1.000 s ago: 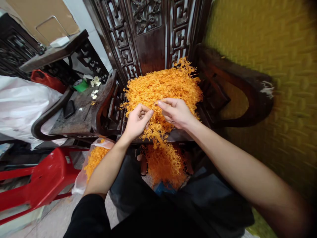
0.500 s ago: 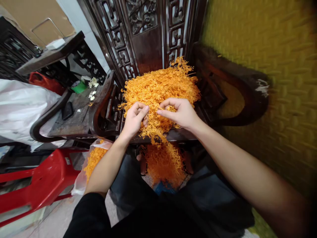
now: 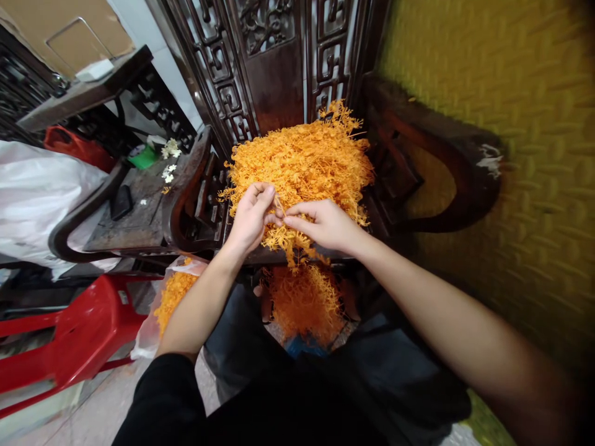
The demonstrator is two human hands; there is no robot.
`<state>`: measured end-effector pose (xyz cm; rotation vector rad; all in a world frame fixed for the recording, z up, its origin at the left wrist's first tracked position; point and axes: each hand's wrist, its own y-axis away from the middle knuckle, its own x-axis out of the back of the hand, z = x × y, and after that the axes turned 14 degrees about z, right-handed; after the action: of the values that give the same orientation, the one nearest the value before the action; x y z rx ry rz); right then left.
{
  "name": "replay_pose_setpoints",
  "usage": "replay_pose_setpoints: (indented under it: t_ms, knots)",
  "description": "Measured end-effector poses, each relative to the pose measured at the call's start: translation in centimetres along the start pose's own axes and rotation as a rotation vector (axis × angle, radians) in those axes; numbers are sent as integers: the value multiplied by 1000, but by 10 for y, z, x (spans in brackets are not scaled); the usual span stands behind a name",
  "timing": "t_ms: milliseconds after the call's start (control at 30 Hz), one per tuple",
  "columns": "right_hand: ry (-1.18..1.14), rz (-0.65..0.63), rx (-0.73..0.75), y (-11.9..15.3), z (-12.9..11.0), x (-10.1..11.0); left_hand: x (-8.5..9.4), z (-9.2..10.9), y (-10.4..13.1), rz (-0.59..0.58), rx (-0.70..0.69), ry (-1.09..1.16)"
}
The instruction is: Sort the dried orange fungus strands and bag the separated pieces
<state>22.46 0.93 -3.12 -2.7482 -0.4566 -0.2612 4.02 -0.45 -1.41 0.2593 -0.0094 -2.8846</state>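
A large heap of orange, branching plastic-like sprigs point(image 3: 302, 155) lies on a dark carved wooden chair point(image 3: 274, 80). Over its front part, my left hand point(image 3: 253, 215) is closed, pinching the thin stems of an orange sprig between thumb and fingers. My right hand point(image 3: 325, 226) comes in from the right, its thumb and fingertips pinched on the same stems, close to the left fingers. Some sprigs hang over the seat's front edge. Below, between my legs, is a second orange pile point(image 3: 304, 303) with blue plastic under it.
At the left are a red plastic chair point(image 3: 86, 328), a clear bag of orange pieces point(image 3: 174, 297) and a wooden chair holding a phone point(image 3: 121, 202), a green cup point(image 3: 143, 157) and white flowers point(image 3: 170, 162). A curved armrest point(image 3: 465, 179) stands at the right.
My right hand has moved left and slightly down, its fingertips now close to my left hand's lower fingers. The view has shifted slightly.
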Motion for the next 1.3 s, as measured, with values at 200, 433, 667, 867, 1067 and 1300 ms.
replay_pose_setpoints:
  t_ms: [200, 433, 667, 867, 1067, 1300]
  knots:
    - [-381, 153, -257, -2, -2, 3, 5, 3, -1, -151, -107, -153]
    - [-170, 415, -145, -8, 2, 14, 8, 0, 4, -139, 66, -246]
    - [-246, 479, -155, -6, -8, 22, 12, -1, -2, -11, 81, -83]
    - [115, 374, 36, 3, -13, 16, 12, 2, -1, -18, 78, -1]
    - [177, 422, 53, 3, -15, 23, 13, 1, -1, -30, 4, -44]
    - [272, 377, 62, -2, -15, 38, 11, 0, -4, 90, -209, -158]
